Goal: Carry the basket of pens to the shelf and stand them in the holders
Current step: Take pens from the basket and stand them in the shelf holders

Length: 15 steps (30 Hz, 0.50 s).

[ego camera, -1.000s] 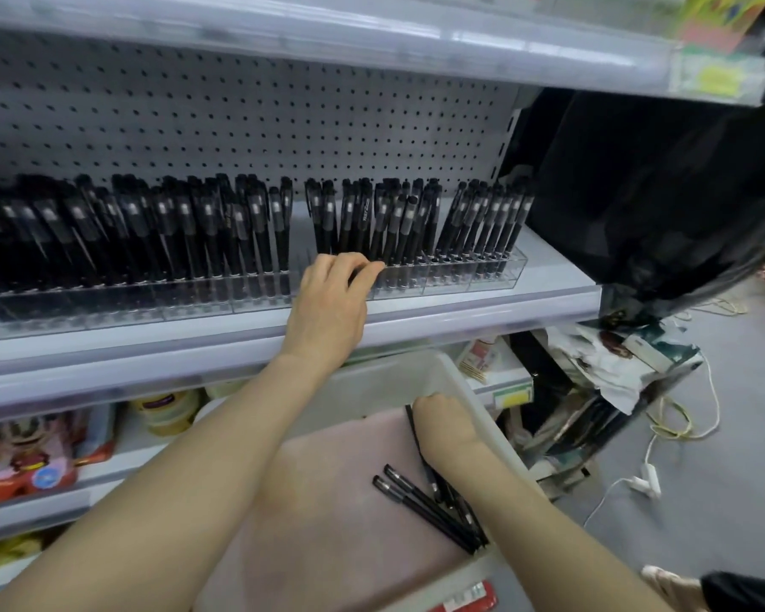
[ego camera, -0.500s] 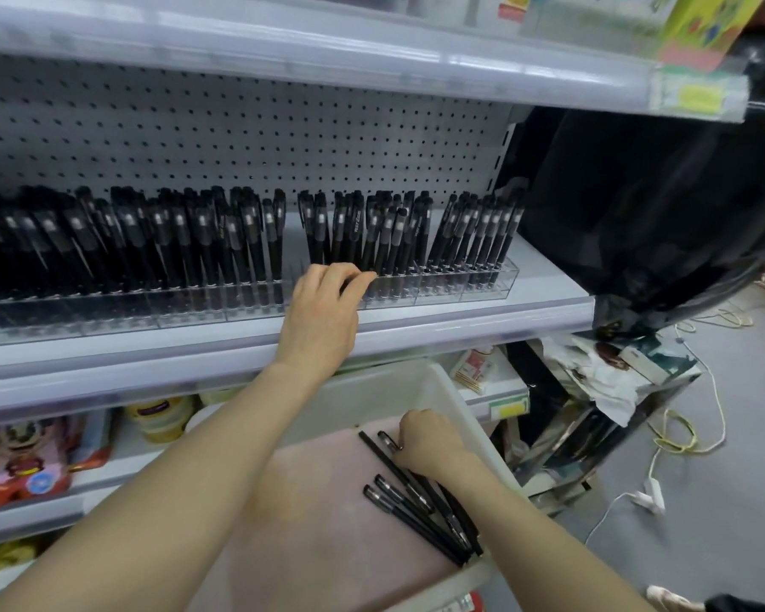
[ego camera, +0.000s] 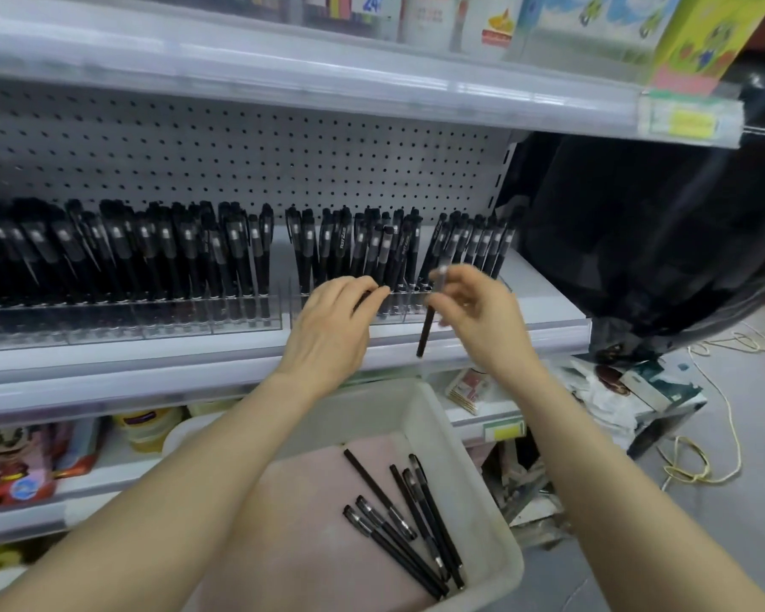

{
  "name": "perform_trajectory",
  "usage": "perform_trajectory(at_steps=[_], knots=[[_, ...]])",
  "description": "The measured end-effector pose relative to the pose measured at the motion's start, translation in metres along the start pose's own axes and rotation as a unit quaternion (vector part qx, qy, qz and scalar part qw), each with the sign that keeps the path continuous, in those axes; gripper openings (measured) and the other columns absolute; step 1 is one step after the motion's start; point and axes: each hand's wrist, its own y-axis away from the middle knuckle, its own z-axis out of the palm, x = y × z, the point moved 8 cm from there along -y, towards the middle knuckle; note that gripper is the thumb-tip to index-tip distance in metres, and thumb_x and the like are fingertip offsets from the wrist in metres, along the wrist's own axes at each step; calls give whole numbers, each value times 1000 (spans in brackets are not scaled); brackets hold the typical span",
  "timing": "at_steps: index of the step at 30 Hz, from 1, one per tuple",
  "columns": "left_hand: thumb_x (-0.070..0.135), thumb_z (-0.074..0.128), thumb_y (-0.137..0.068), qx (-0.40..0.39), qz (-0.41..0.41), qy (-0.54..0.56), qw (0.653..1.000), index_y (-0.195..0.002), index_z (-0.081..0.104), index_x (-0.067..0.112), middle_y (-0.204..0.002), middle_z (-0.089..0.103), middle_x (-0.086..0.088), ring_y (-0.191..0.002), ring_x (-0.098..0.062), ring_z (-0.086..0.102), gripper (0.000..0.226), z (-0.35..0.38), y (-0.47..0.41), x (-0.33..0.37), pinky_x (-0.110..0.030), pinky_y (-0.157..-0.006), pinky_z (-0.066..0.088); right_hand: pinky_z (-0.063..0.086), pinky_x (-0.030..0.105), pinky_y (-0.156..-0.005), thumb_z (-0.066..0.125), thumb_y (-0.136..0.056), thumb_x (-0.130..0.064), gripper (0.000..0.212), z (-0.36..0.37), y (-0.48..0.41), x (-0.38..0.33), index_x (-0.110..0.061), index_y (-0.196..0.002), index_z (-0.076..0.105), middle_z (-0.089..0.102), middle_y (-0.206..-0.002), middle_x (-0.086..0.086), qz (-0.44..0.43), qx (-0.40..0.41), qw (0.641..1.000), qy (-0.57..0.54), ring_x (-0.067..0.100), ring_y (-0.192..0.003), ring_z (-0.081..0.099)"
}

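Both hands are up at the shelf (ego camera: 151,368) right now. The right hand (ego camera: 478,315) has one black pen (ego camera: 428,322) pinched between thumb and fingertips, with the other fingers loosely curled. The pen hangs almost upright, its lower end dangling in front of the shelf's front lip and its top end level with the fingers (that end is a bit blurry). The left hand (ego camera: 334,322) is just to the left of it, palm down, fingers bent over the front edge of the clear holder (ego camera: 398,304) with the tips up against the pens standing there. I honestly can't tell if it's gripping anything or just resting. Beyond both hands that holder is packed with standing black pens (ego camera: 372,249), leaning a little. Further out past the left hand there's a second, longer clear holder (ego camera: 129,320) that's equally stuffed. Behind all of that is a white pegboard (ego camera: 239,161). The basket (ego camera: 473,470), a whitish plastic bin with a pinkish bottom, sits below and between the forearms, under the shelf edge. A small bunch of loose pens (ego camera: 407,523) lies flat in its right half, closer to the right forearm. Off beyond the right hand there's a big black bag (ego camera: 659,236), and a yellowish cable (ego camera: 698,461) is on the floor below it.
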Motion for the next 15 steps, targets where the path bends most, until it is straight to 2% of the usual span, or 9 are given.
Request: perform_trajectory(at_steps=[3, 7, 12, 15], knots=[[-3, 60, -82, -5, -19, -4, 1000, -129, 60, 3, -122, 60, -13, -111, -32, 52, 48, 3, 2, -2, -44, -99, 44, 57, 27, -76, 66, -91, -18, 16, -29, -16, -11, -14, -107, 68, 71, -85, -3, -34, 82, 996, -31, 14, -78, 68], [-1, 63, -81, -1, -31, -1, 1000, -128, 61, 3, -121, 60, -12, -108, -29, 49, 47, 3, 3, -2, -43, -95, 45, 55, 19, -72, 64, -93, -21, 14, -39, -31, -24, -13, -103, 69, 71, -83, -4, -57, 148, 986, -44, 13, -76, 69], [-4, 65, -79, 8, -31, 10, 999, -126, 62, 4, -117, 61, -11, -104, -27, 46, 48, -1, 2, -2, -41, -91, 45, 58, 39, -77, 63, -92, -30, 13, -21, -48, -20, -17, -92, 66, 71, -81, -4, -62, 148, 987, -27, 13, -77, 69], [-3, 65, -79, 5, -32, 19, 999, -126, 62, 4, -118, 60, -11, -105, -27, 47, 48, 0, 2, -3, -42, -91, 46, 57, 39, -79, 63, -92, -32, 17, -9, -53, -14, -16, -93, 67, 71, -78, -5, -50, 123, 991, 15, 11, -76, 69]])
